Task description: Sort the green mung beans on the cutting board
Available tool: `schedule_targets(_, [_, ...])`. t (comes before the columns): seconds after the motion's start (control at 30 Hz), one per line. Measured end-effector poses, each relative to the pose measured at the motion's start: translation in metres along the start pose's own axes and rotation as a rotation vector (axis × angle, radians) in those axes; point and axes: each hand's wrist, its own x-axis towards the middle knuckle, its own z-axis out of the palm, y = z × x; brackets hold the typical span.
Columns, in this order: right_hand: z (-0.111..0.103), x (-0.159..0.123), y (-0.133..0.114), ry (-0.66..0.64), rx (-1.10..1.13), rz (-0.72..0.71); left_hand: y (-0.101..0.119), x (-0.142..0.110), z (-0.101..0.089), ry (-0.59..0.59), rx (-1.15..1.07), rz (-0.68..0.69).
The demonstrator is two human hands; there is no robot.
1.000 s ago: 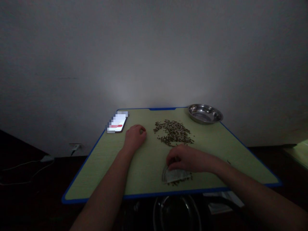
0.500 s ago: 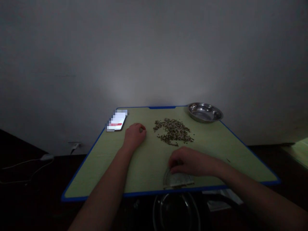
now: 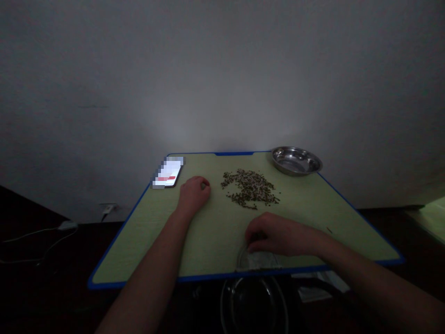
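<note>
A loose pile of small dark and pale grains (image 3: 255, 188), perhaps seeds or beans, is spread over the middle of the pale green table. To its left, my left hand (image 3: 195, 192) rests on the tabletop with fingers curled and the thumb near the index finger; what it holds, if anything, is hidden. Nearer the front edge, my right hand (image 3: 266, 234) has its fingers bent down and drawn together. Its fingertips are over a pale semicircular shape (image 3: 259, 262) at the edge, and I cannot make out anything between them.
A shiny metal bowl (image 3: 296, 161) stands at the back right corner. At the back left lies a lit phone (image 3: 168, 172). The table has a blue rim (image 3: 208, 278). Below its front edge is a round dark lidded object (image 3: 255, 306). A thin dark bit (image 3: 329, 230) lies to the right.
My right hand has shifted very slightly to the right over the semicircular shape. My left hand and the grains look the same, apart from a small shift of the whole view.
</note>
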Motion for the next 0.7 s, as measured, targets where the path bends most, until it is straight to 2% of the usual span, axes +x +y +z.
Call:
schedule_targets(0.27, [-0.0044,-0.0035,-0.0053,-0.015,0.023,0.065,0.0002,0.0004,0.0002,-0.003,-0.007,-0.005])
schedule_targets(0.7, [-0.0022,-0.0067,-0.0078,-0.007,0.055,0.064,0.001,-0.0001,-0.0004,-0.009,0.005,-0.011])
